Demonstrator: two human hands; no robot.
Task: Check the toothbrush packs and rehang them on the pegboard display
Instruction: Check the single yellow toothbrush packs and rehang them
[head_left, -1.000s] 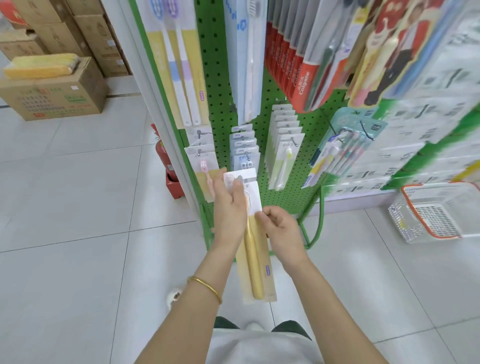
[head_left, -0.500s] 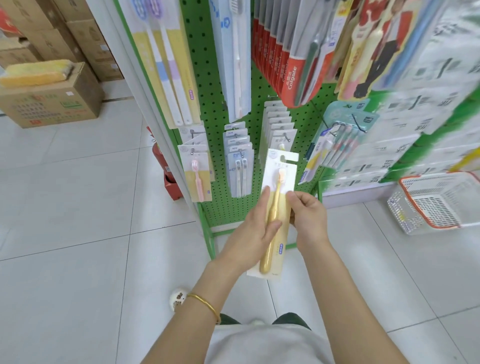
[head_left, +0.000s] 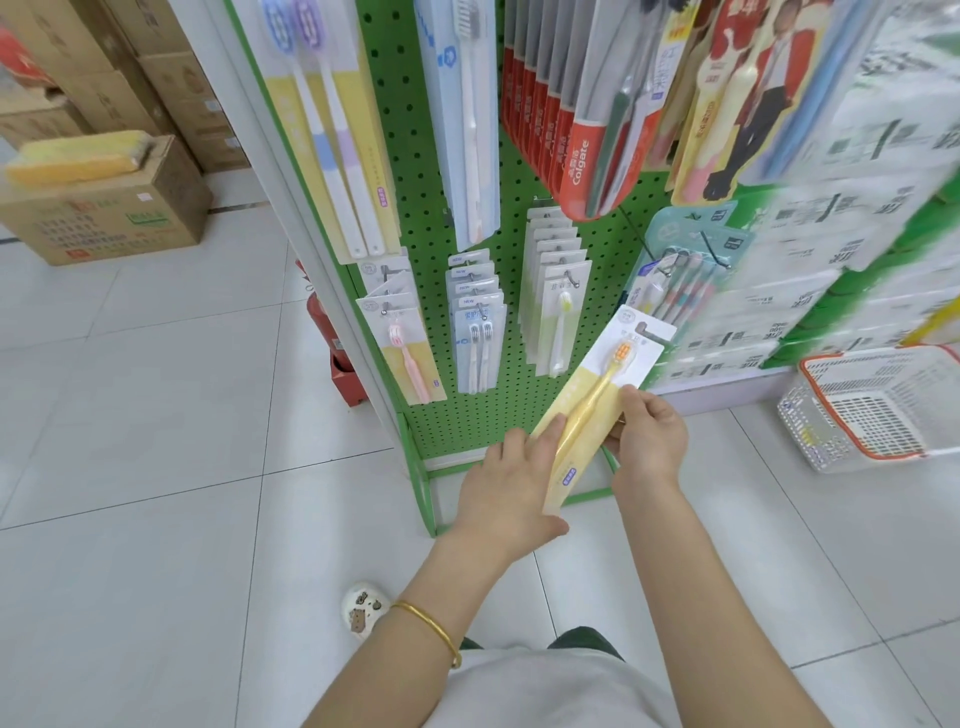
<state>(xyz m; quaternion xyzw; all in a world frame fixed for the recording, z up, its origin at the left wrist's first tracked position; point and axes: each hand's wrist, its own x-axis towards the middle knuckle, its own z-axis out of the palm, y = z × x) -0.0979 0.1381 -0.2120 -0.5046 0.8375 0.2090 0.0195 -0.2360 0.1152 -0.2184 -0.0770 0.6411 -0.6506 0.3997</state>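
A yellow toothbrush pack (head_left: 602, 395) with an orange-bristled brush tilts up to the right in front of the green pegboard (head_left: 514, 384). My right hand (head_left: 647, 434) pinches its right edge near the middle. My left hand (head_left: 511, 480) lies against the pack's lower left side with fingers straight, supporting it. The pack's hang tab points toward the row of white-and-yellow packs (head_left: 558, 301) on a peg. A pink toothbrush pack (head_left: 402, 353) and blue twin packs (head_left: 478, 332) hang to the left.
Red Colgate packs (head_left: 566, 130) and other long packs hang higher up. A white basket with an orange rim (head_left: 883, 410) sits on the floor at right. Cardboard boxes (head_left: 109, 208) stand at left. A red extinguisher (head_left: 319, 317) is behind the rack.
The pack has tipped further right, its top now toward the right side of the pegboard. My left hand slid lower along the pack; my right hand keeps its pinch.
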